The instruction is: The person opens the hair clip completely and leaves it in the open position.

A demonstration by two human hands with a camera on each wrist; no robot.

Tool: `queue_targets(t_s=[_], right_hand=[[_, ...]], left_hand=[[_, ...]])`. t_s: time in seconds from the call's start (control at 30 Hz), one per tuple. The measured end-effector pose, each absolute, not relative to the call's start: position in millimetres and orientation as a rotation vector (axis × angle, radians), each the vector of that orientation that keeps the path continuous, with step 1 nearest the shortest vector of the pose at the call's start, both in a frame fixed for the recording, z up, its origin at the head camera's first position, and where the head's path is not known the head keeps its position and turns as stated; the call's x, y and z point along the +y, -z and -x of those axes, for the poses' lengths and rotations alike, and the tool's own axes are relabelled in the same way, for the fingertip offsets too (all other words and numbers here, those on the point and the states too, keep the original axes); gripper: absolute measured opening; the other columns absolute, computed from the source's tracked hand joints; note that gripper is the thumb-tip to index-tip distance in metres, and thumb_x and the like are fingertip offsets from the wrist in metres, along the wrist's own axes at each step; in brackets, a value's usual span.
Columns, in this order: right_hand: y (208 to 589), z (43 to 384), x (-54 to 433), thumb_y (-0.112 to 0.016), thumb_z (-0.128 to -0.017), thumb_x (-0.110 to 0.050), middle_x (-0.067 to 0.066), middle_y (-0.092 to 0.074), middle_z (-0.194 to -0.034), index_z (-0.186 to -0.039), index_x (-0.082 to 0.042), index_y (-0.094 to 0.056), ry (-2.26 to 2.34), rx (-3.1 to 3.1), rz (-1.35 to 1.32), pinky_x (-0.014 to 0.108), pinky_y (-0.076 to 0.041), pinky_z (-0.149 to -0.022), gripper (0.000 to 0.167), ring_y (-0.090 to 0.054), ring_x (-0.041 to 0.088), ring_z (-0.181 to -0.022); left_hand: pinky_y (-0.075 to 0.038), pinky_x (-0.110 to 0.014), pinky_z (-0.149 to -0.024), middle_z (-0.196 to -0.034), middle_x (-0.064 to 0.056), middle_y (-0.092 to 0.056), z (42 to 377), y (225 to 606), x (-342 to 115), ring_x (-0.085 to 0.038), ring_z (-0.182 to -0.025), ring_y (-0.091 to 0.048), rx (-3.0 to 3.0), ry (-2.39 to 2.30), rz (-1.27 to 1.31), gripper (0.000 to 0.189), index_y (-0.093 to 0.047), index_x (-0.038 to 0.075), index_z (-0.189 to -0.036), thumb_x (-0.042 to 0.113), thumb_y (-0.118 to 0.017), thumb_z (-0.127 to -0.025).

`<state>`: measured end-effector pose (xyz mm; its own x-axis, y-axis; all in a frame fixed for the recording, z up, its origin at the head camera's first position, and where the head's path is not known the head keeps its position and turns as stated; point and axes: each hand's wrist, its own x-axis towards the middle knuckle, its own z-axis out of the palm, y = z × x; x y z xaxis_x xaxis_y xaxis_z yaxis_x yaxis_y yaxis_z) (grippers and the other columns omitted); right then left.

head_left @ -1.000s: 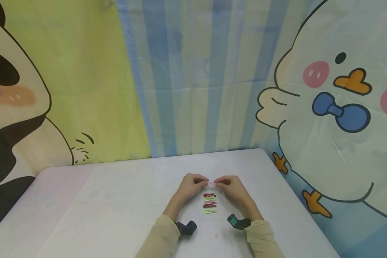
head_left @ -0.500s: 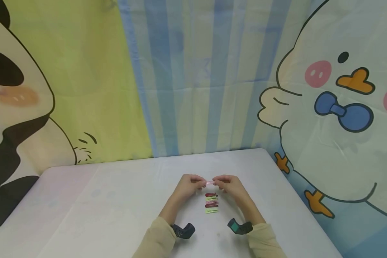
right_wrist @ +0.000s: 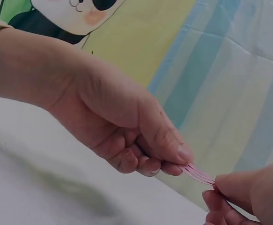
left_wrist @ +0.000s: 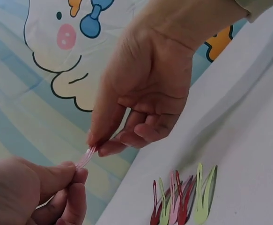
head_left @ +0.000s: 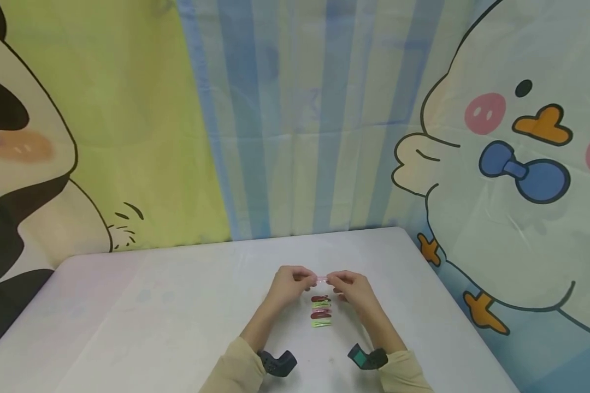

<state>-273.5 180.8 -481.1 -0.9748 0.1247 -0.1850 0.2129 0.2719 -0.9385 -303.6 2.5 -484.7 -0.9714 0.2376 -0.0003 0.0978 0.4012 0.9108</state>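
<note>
A pink snap hair clip (head_left: 322,279) is stretched between the two hands, above the white table. My left hand (head_left: 289,285) pinches one end of it between thumb and index finger. At the other end, the thumb and index finger of my right hand (head_left: 353,287) pinch it too. The right wrist view shows slots along the pink clip (right_wrist: 199,174). Below the hands lies a column of several hair clips: a dark red clip (head_left: 319,315), a light green clip (head_left: 321,323) and others. In the left wrist view the nearest light green clip (left_wrist: 202,199) has its prongs spread apart.
The white table (head_left: 152,316) reaches back to a striped blue curtain (head_left: 295,164). Cartoon-printed cloth hangs at both sides. Each wrist wears a dark camera mount, the left mount (head_left: 278,364) and the right mount (head_left: 367,358), just over the tabletop.
Both hands keep their pinch on the pink hair clip. The right hand has shifted slightly toward the person, and its other fingers show more. The clips on the table lie as before.
</note>
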Motion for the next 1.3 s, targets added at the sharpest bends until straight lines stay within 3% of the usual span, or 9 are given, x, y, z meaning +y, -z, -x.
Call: queue_targets(t_s=[0.23, 0.5, 0.7, 0.93, 1.3], right_hand=[[476, 274, 179, -0.068, -0.088, -0.029, 0.006, -0.066, -0.103, -0.107, -0.006, -0.068, 1.893, 2.331, -0.37, 0.032, -0.052, -0.079, 0.03, -0.057, 0.019, -0.091], [475, 271, 174, -0.066, -0.088, -0.025, 0.004, -0.066, -0.096, -0.102, -0.007, -0.07, 1.857, 2.339, -0.465, 0.027, -0.046, -0.071, 0.022, -0.053, 0.019, -0.089], [471, 269, 172, -0.065, -0.089, -0.02, 0.003, -0.064, -0.09, -0.099, -0.005, -0.068, 1.887, 2.356, -0.474, 0.027, -0.043, -0.067, 0.018, -0.051, 0.018, -0.084], [464, 264, 167, -0.06, -0.091, -0.011, 0.003, -0.057, -0.081, -0.094, 0.0, -0.062, 1.954, 2.34, -0.429, 0.026, -0.041, -0.062, 0.012, -0.046, 0.016, -0.074], [460, 260, 162, -0.057, -0.092, -0.01, 0.002, -0.055, -0.08, -0.091, -0.002, -0.058, 1.948, 2.337, -0.415, 0.027, -0.037, -0.063, 0.008, -0.044, 0.016, -0.074]], left_hand=[[-0.046, -0.029, -0.065, -0.079, 0.001, -0.071, 303, 479, 2, -0.012, -0.07, -0.062, 2.496, -1.664, -0.3, 0.013, -0.073, 0.013, -0.088, 0.024, -0.067, -0.089], [-0.044, -0.028, -0.067, -0.078, -0.003, -0.073, 302, 479, 4, -0.013, -0.068, -0.066, 2.397, -1.719, -0.268, 0.015, -0.073, 0.008, -0.089, 0.021, -0.068, -0.088], [-0.043, -0.028, -0.059, -0.075, -0.005, -0.072, 299, 477, 10, -0.013, -0.065, -0.064, 2.44, -1.764, -0.272, 0.009, -0.072, 0.005, -0.084, 0.012, -0.068, -0.086], [-0.044, -0.026, -0.058, -0.073, -0.003, -0.071, 293, 472, 15, -0.011, -0.064, -0.063, 2.463, -1.795, -0.186, 0.008, -0.072, 0.007, -0.081, 0.008, -0.067, -0.087], [-0.043, -0.025, -0.055, -0.069, -0.001, -0.068, 288, 466, 18, -0.011, -0.061, -0.061, 2.478, -1.825, -0.104, 0.011, -0.071, 0.007, -0.077, 0.006, -0.066, -0.086]])
